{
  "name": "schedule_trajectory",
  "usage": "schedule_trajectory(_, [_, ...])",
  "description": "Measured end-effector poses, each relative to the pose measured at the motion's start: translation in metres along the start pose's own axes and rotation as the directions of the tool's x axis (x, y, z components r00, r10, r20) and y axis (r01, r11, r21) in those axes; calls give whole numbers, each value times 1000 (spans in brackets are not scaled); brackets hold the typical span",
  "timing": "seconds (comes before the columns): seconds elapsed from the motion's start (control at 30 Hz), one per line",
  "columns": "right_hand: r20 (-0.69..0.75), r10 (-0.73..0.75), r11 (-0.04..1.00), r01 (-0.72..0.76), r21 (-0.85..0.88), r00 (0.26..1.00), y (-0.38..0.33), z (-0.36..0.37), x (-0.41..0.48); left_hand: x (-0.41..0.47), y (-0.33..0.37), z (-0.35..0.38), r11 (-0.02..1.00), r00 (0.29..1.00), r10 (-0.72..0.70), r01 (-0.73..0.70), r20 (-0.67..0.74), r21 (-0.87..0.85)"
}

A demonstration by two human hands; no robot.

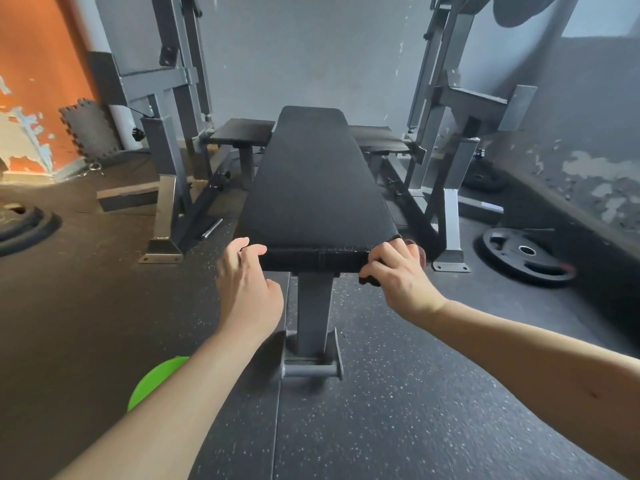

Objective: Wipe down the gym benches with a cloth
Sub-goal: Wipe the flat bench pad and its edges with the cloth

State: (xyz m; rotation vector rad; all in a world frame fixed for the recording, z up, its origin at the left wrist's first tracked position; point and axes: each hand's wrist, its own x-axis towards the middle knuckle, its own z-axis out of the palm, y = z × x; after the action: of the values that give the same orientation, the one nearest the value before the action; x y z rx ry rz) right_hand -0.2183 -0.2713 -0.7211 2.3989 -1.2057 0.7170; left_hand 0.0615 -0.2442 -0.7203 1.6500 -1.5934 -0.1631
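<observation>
1. Floor [415, 393]: dark speckled rubber. A green disc [157, 379] lies near your left forearm and is partly hidden by it.
2. Bench post [313, 306]: a grey steel upright on a cross foot, directly below the near end of the pad.
3. Left hand [247, 289]: fingers loose and nearly straight, tips resting on the near left corner of the pad. It holds nothing.
4. Right hand [398, 275]: fingers curled, gripping a dark cloth [369, 279] against the near right corner. Most of the cloth is hidden under the hand.
5. Bench [311, 188]: a black padded top whose long axis runs straight away from you, with the near end between your two hands. The whole unwiped length lies ahead of the cloth hand. The coming stroke probably goes forward along that axis, and your right hand is the one placed to make it.
6. Rack uprights [166, 161]: grey steel, on both sides of the bench's far half.
7. Weight plate [519, 261]: black, flat on the floor to the right, well apart from the bench.
8. Writing: no brand, label or lettering can be read on any item.
</observation>
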Motion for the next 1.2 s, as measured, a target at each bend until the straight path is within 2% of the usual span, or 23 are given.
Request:
schedule_trajectory(0.17, [-56, -95, 995, 98, 37, 994, -40, 8, 39, 2, -6, -3, 993, 999, -10, 4, -51, -116])
schedule_trajectory(0.33, [24, -247, 966, 245, 78, 969, -109, 32, 102, 8, -16, -6, 975, 993, -89, 71, -78, -208])
schedule_trajectory(0.53, [93, -294, 956, 294, 18, 951, -137, 47, 137, 18, -40, -25, 960, 968, -237, 219, -85, -176])
schedule_trajectory(0.7, [103, -332, 943, 332, 19, 938, -154, 53, 150, 25, -59, -26, 947, 957, -280, 261, -82, -190])
schedule_trajectory(0.83, [110, -258, 962, 266, -60, 960, -177, 56, 188, 28, -60, -22, 910, 936, -338, 300, -96, -286])
schedule_trajectory(0.97, [271, -135, 973, 179, -147, 953, -179, 53, 210, 31, -64, -23, 849, 923, -383, 335, -38, -410])
schedule_trajectory(1.03, [233, -132, 970, 174, -172, 964, -175, 48, 201, 34, -62, -28, 822, 908, -418, 386, 18, -417])
schedule_trajectory(1.13, [147, -144, 978, 164, -129, 978, -165, 44, 176, 35, -59, -32, 814, 912, -406, 388, 54, -433])
schedule_trajectory(1.2, [171, -168, 977, 187, -99, 971, -156, 39, 150, 34, -56, -34, 809, 909, -408, 402, 83, -428])
